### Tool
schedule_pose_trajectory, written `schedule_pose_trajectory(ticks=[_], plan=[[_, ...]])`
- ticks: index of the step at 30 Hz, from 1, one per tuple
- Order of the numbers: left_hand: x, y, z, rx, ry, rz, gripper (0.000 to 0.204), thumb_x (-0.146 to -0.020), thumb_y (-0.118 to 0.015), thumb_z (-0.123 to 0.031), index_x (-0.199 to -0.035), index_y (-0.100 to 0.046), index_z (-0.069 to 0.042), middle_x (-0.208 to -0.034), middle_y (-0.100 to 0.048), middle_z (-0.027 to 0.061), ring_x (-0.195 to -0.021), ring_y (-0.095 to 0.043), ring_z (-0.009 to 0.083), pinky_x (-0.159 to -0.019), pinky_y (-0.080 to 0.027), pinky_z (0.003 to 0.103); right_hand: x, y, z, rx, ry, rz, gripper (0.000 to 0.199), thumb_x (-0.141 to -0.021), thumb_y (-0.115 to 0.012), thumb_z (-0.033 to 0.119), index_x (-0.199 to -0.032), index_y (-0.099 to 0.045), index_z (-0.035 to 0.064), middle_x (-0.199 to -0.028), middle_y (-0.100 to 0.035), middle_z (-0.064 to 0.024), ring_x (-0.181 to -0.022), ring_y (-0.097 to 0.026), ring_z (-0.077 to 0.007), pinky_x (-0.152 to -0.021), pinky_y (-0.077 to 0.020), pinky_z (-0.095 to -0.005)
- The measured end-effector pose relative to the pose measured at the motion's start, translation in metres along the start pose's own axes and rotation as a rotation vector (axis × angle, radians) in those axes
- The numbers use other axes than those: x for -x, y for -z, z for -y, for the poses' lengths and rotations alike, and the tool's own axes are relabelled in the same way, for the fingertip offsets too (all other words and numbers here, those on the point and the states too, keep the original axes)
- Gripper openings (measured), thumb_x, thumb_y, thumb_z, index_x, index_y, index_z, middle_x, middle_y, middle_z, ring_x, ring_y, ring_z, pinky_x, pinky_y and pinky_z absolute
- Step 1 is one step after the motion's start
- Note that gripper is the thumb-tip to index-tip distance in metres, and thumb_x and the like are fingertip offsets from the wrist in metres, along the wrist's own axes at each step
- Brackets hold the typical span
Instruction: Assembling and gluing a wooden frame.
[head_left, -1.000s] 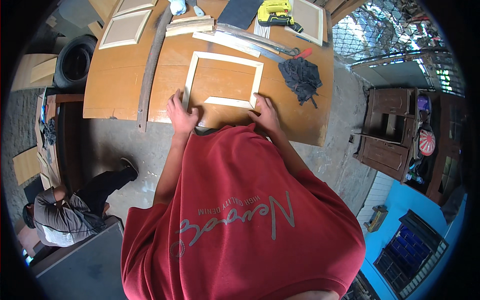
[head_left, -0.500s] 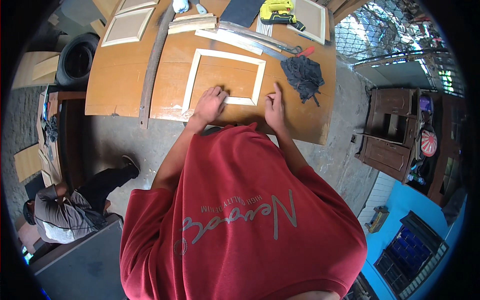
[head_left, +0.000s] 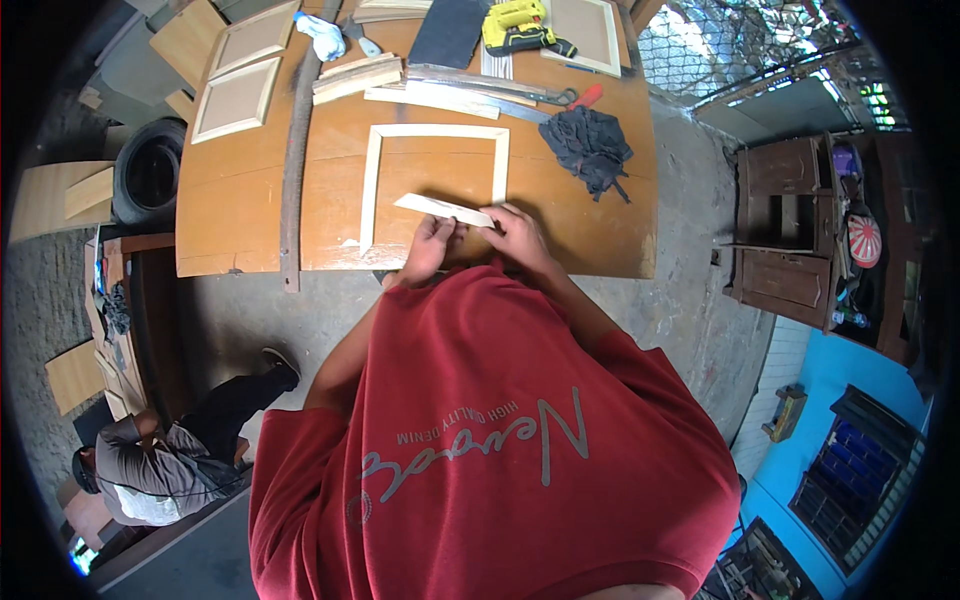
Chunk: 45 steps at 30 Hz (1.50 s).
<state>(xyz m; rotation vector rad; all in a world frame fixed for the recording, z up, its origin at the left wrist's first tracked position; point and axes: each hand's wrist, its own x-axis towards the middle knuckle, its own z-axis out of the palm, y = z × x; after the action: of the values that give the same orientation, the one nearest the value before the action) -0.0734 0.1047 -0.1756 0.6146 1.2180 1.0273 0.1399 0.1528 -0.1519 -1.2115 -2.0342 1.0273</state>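
Observation:
Between my two hands I hold a short, pale wooden strip with slanted ends, raised a little over the table's near part. My left hand grips its underside near the middle, fingers curled. My right hand pinches its right end. Beyond them, a three-sided wooden frame lies on the orange-brown table, its near side open. The lower end of its right side is partly hidden by my right hand.
A dark crumpled cloth lies right of the frame. Farther back are wooden strips, scissors, a yellow-black power tool and finished-looking framed panels. A long dark bar crosses the table's left. Someone sits at lower left.
The frame's near strip has come off the table into both hands, leaving three sides lying there. My right hand has moved left onto the strip's end. The view has shifted slightly.

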Motion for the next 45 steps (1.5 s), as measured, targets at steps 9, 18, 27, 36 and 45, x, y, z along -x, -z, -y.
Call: schedule_pose_trajectory(ticks=[9, 18, 27, 36, 45], plan=[[0.024, -0.009, -0.045, -1.079, -0.314, -0.155, 0.033, -0.092, -0.071, -0.022, -0.123, -0.064, -0.01, -0.109, -0.066, 0.0132, -0.098, -0.064, 0.0307, -0.087, -0.053, 0.041, 0.008, 0.012, 0.004, 0.279, -0.168, -0.111, 0.081, -0.074, -0.086, 0.024, -0.146, -0.05, 0.0113, -0.124, -0.054, -0.0183, -0.114, -0.058, -0.0395, -0.099, -0.0485, -0.0466], [-0.007, -0.007, -0.042, -1.452, -0.63, -0.047, 0.038, -0.087, -0.073, -0.024, -0.123, -0.067, -0.013, -0.116, -0.059, 0.01, -0.114, -0.055, 0.0317, -0.098, -0.045, 0.046, 0.005, -0.001, -0.012, 0.148, -0.127, -0.111, 0.057, -0.081, -0.078, 0.018, -0.134, -0.06, 0.0081, -0.113, -0.064, -0.0174, -0.106, -0.064, -0.0384, -0.092, -0.0519, -0.0484], [-0.005, -0.007, -0.039, -1.48, -0.604, -0.097, 0.034, -0.088, -0.072, -0.028, -0.119, -0.07, -0.012, -0.114, -0.06, 0.0093, -0.111, -0.055, 0.0302, -0.096, -0.043, 0.044, 0.006, -0.003, -0.015, 0.063, -0.114, -0.132, 0.042, -0.083, -0.072, 0.011, -0.125, -0.066, 0.0063, -0.108, -0.067, -0.0181, -0.099, -0.066, -0.039, -0.085, -0.0537, -0.0473], [-0.004, -0.004, -0.04, -1.433, -0.637, -0.117, 0.035, -0.085, -0.072, -0.026, -0.118, -0.068, -0.012, -0.112, -0.059, 0.0097, -0.11, -0.055, 0.0308, -0.097, -0.041, 0.046, 0.004, -0.008, -0.025, 0.074, -0.047, -0.168, 0.036, -0.086, -0.071, 0.006, -0.122, -0.069, 0.0066, -0.099, -0.071, -0.0138, -0.079, -0.07, -0.0296, -0.072, -0.0571, -0.0387], [-0.007, -0.002, -0.046, -1.385, -0.665, -0.099, 0.042, -0.081, -0.076, -0.025, -0.121, -0.069, -0.013, -0.117, -0.06, 0.0092, -0.116, -0.055, 0.0326, -0.103, -0.04, 0.045, -0.001, -0.006, -0.029, 0.073, 0.006, -0.163, 0.032, -0.086, -0.071, 0.006, -0.118, -0.07, 0.0061, -0.095, -0.072, -0.0117, -0.077, -0.071, -0.0266, -0.071, -0.0571, -0.0379]])
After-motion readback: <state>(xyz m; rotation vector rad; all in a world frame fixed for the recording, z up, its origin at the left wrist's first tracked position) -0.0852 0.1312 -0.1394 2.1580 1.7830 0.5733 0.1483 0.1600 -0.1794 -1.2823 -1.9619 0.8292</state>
